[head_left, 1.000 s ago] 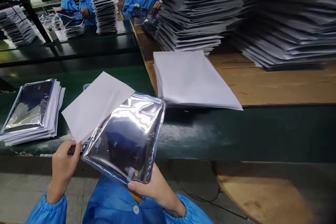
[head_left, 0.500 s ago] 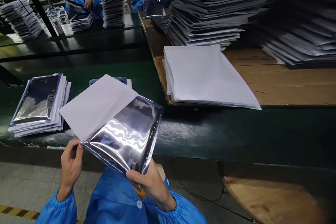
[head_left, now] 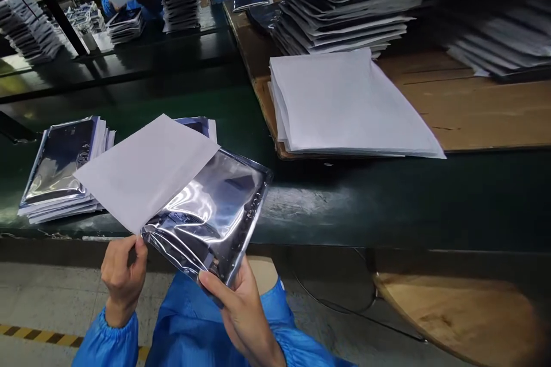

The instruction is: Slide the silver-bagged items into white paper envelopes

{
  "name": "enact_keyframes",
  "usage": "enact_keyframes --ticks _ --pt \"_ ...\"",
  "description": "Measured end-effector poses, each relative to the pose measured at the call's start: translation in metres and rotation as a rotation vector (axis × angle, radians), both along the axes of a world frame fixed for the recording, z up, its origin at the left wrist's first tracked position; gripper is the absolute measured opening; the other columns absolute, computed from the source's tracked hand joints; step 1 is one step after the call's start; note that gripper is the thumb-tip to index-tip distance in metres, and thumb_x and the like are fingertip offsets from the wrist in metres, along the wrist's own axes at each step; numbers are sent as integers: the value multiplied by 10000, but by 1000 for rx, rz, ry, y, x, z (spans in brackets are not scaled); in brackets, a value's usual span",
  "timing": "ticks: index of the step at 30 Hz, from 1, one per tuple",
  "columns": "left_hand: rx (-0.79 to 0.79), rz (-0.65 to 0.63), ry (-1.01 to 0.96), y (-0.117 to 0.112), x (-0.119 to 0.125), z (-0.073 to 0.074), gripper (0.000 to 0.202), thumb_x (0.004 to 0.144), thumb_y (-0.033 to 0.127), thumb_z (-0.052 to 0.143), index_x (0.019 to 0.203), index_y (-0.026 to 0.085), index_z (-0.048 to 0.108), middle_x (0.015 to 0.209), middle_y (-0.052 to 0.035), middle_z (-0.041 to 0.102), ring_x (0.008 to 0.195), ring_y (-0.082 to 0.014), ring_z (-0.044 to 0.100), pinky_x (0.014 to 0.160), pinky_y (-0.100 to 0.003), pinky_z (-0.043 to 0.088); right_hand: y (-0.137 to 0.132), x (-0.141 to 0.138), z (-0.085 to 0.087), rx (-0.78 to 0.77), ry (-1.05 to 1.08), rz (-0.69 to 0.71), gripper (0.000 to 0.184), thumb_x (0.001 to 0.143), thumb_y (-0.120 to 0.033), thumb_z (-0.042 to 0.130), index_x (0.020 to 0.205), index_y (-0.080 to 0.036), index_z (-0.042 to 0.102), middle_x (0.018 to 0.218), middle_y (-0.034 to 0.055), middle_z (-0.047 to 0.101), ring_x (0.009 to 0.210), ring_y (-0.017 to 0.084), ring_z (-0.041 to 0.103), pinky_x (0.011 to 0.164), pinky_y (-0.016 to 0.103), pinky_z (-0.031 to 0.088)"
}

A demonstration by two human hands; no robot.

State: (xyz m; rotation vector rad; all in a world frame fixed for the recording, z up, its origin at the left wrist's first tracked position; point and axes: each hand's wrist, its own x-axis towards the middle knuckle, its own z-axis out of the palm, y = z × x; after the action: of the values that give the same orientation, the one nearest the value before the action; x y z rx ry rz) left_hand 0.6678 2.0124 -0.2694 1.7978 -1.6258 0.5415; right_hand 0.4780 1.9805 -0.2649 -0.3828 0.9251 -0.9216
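A flat dark panel in shiny clear film [head_left: 215, 200] is tilted above the bench edge. My right hand [head_left: 243, 304] grips its lower right corner, thumb on top. Over the panel's upper left part lies a white sheet [head_left: 148, 169], sticking out beyond it to the left. My left hand [head_left: 124, 272] is closed in a pinch at the sheet's lower corner, right beside the panel's left corner. Behind the sheet, another film-covered panel [head_left: 196, 124] is mostly hidden. To the left sits a stack of film-wrapped panels with white sheets [head_left: 64, 166].
On the cardboard [head_left: 486, 117] at right lies a pile of white sheets [head_left: 331, 103], with tall stacks of dark-and-white sheets [head_left: 344, 6] behind. Two co-workers in blue sit across the green bench [head_left: 365, 206]. A wooden board [head_left: 456, 315] stands below on the right.
The white sheet has shifted left and covers less of the panel. My left hand has moved slightly right and down. A co-worker opposite now lifts a dark piece and a white sheet.
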Motion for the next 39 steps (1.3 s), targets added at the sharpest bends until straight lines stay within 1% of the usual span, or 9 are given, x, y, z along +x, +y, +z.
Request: enact_keyframes --ticks 6,10,12,17,20,28,33,37,39 --pt "20 -83 -105 -1 6 1 138 759 50 609 837 159 577 668 -23 620 614 -131 547 594 -239 434 7 3 6 25 -20 -29 544 617 -254 795 1068 -248 491 917 -17 666 785 128 608 708 257 506" --pt "66 -144 0 5 -4 -4 133 763 51 601 824 167 583 673 -16 620 639 -123 552 629 -232 436 11 12 1 -35 -31 -38 608 685 -244 752 1199 -273 429 1075 5 654 928 143 612 837 289 493" --pt "98 -91 255 7 -9 -6 67 799 112 577 790 176 596 677 -10 610 643 -117 550 631 -227 440 13 17 -7 -92 -15 -23 620 706 -237 736 1232 -281 411 1121 8 639 978 146 601 889 300 472" --pt "-15 51 1403 -3 -15 -1 240 846 440 518 890 211 573 812 1 623 723 -122 596 628 -232 485 20 20 -26 -166 77 -24 638 709 -242 735 1253 -274 404 1111 13 639 969 153 611 881 307 486" --pt "-36 45 1678 -17 -19 8 370 770 432 635 1058 207 577 978 -34 673 884 -147 632 772 -260 496 28 17 -26 -191 128 -16 656 692 -247 742 1250 -255 398 1083 25 659 951 164 630 857 310 512" --pt "27 44 1843 -22 -46 12 481 642 424 758 996 119 648 981 -103 716 991 -242 642 872 -336 505 32 12 -16 -263 223 -45 711 684 -245 734 1283 -225 351 1145 78 658 1001 196 646 904 343 517" --pt "-82 158 1923 -20 -61 10 540 698 479 698 1147 197 598 1174 -64 655 1129 -223 574 928 -302 492 52 1 -35 -315 259 48 716 673 -264 748 1291 -220 390 1109 86 676 999 211 648 878 344 532" --pt "-27 243 1852 -11 -57 4 577 679 420 736 1190 204 578 1148 -57 668 1111 -230 586 946 -311 488 51 -65 -73 -490 368 361 562 515 -296 841 1035 -205 647 938 80 725 926 264 661 831 376 549" --pt "63 225 1807 0 -49 -6 644 629 463 757 1177 170 586 1094 -75 688 1079 -255 603 945 -349 491 36 -114 -88 -446 619 236 252 597 -349 794 794 -218 707 798 66 732 769 241 675 773 385 556"
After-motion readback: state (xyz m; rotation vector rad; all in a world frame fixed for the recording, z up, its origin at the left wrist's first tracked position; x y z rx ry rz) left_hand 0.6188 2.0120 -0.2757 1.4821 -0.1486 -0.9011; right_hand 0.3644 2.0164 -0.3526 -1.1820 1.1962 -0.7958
